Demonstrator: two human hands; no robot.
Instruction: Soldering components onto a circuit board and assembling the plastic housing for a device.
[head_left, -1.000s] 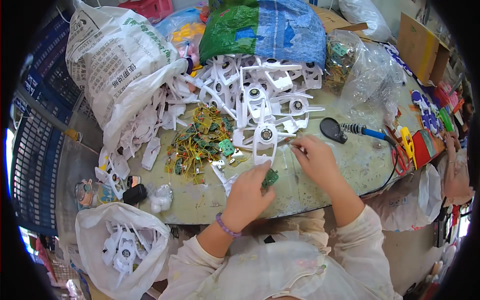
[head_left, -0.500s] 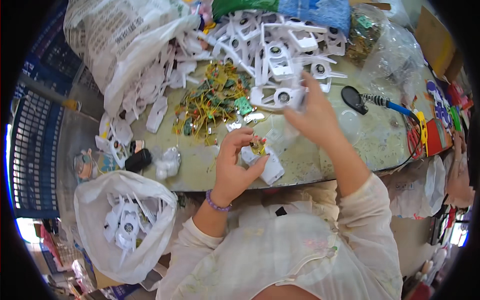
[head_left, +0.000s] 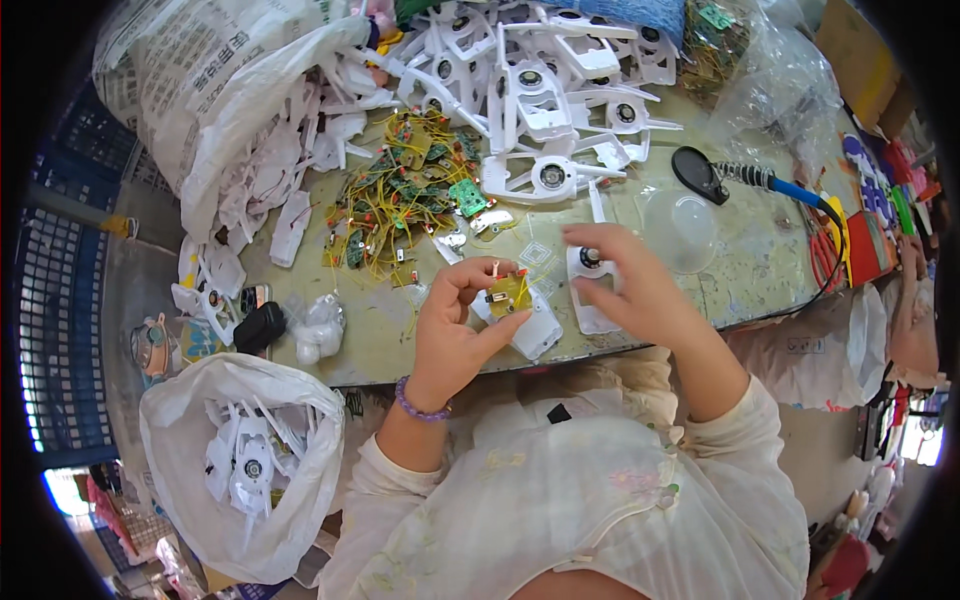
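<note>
Right hand [head_left: 640,285] is nearer to the left hand [head_left: 450,322] than half a second ago. Left thumb and index pinch a yellow board [head_left: 509,292]; a white casing [head_left: 540,328] lies beside these tips. Right fingers are spread over a white frame [head_left: 594,320] (touching or not, I cannot tell).

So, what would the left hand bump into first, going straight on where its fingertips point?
Probably the white plastic part by the right hand, off to the right, though depth is hard to judge.
</note>
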